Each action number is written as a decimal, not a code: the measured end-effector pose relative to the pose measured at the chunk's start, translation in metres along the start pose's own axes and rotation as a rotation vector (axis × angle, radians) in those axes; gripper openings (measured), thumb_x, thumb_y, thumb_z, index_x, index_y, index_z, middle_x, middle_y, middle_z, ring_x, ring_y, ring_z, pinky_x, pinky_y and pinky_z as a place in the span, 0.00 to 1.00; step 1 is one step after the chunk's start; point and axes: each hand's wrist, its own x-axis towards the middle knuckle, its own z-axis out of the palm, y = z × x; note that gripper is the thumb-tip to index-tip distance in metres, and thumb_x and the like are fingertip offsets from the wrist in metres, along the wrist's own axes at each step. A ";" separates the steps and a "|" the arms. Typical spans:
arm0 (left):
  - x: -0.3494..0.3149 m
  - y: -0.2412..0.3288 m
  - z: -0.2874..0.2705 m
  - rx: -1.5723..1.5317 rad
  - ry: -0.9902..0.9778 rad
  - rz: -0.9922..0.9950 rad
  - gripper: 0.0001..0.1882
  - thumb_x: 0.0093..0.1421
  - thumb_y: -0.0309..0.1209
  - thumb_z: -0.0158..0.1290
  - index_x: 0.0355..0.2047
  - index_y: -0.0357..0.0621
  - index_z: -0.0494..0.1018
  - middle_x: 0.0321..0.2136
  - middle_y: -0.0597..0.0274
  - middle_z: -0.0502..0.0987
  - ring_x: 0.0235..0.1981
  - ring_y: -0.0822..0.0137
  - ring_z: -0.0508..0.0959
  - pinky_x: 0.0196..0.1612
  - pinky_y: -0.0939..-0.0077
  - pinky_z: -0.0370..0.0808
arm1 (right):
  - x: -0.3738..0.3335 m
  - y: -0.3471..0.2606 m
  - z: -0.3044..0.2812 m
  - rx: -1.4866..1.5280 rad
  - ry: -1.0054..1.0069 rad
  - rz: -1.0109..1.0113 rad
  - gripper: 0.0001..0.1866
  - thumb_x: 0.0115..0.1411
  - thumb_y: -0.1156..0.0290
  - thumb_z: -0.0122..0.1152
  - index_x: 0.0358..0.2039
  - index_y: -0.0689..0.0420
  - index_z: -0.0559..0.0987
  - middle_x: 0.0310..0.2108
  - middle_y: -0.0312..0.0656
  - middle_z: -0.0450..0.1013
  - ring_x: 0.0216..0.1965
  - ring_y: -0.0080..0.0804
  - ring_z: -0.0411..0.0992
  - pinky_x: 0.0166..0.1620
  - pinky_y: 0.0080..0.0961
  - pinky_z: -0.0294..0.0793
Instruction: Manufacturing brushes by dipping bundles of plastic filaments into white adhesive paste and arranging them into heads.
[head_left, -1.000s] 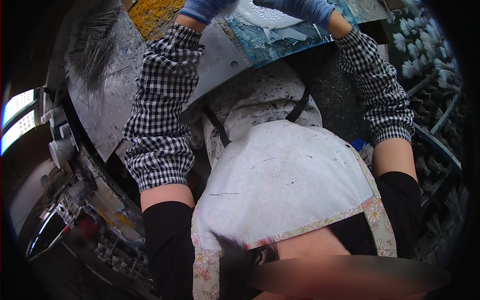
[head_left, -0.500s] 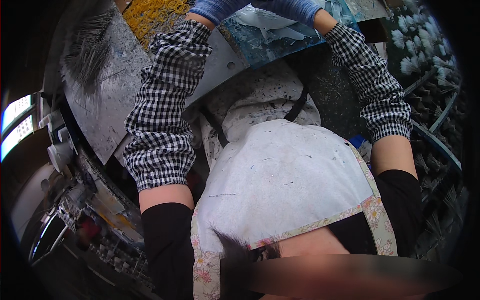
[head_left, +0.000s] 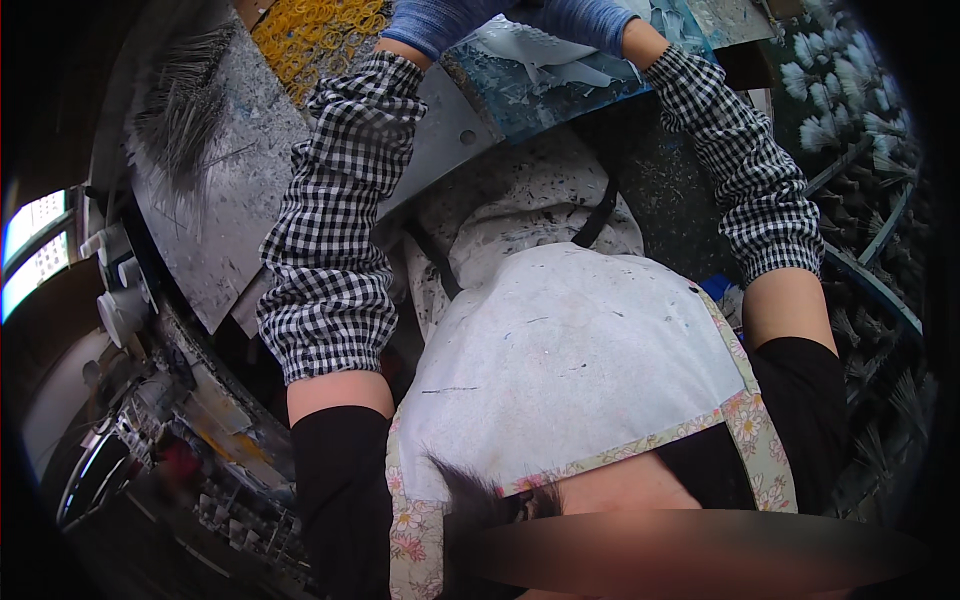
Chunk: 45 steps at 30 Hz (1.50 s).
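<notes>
Hovering by the blue board (head_left: pixel 545 112), left hand (head_left: pixel 440 24) and right hand (head_left: pixel 590 20); fingers out of frame, grips can't be told. Yellow bands (head_left: pixel 308 40) beside, likely for quick reach.

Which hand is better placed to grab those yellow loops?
Probably the left hand: it's beside the yellow loops; the right hand is farther off, by the blue board. Fingertips are out of view.

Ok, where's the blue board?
The blue board is at the head view's top, right of centre, partly hidden by the right hand, the grey plate on its left.
</notes>
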 end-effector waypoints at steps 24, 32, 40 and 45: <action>-0.076 -0.002 -0.092 1.369 -1.400 0.206 0.13 0.59 0.30 0.55 0.44 0.48 0.81 0.35 0.64 0.83 0.39 0.62 0.80 0.46 0.51 0.65 | -0.013 -0.060 -0.020 0.557 -0.074 0.106 0.11 0.60 0.69 0.66 0.42 0.59 0.82 0.34 0.44 0.80 0.32 0.31 0.77 0.39 0.26 0.76; -0.102 0.011 -0.112 1.493 -1.146 0.219 0.11 0.57 0.31 0.55 0.38 0.48 0.82 0.35 0.63 0.82 0.36 0.61 0.80 0.45 0.56 0.67 | 0.054 -0.120 -0.059 0.477 -0.059 -0.061 0.09 0.60 0.71 0.64 0.41 0.59 0.82 0.33 0.44 0.80 0.34 0.32 0.79 0.40 0.25 0.77; -0.098 -0.035 -0.240 0.388 -0.367 -0.414 0.13 0.53 0.21 0.57 0.39 0.47 0.74 0.28 0.58 0.77 0.31 0.57 0.79 0.36 0.65 0.79 | 0.250 -0.182 -0.079 -0.008 0.627 -0.849 0.12 0.55 0.71 0.62 0.42 0.55 0.80 0.39 0.46 0.78 0.42 0.47 0.76 0.46 0.42 0.76; -0.112 -0.127 -0.310 -0.250 0.504 -0.515 0.26 0.63 0.44 0.58 0.52 0.42 0.64 0.41 0.56 0.74 0.33 0.70 0.78 0.34 0.77 0.80 | 0.356 -0.225 -0.081 -0.379 0.449 -0.697 0.32 0.53 0.63 0.62 0.60 0.53 0.69 0.53 0.48 0.71 0.56 0.46 0.68 0.60 0.41 0.63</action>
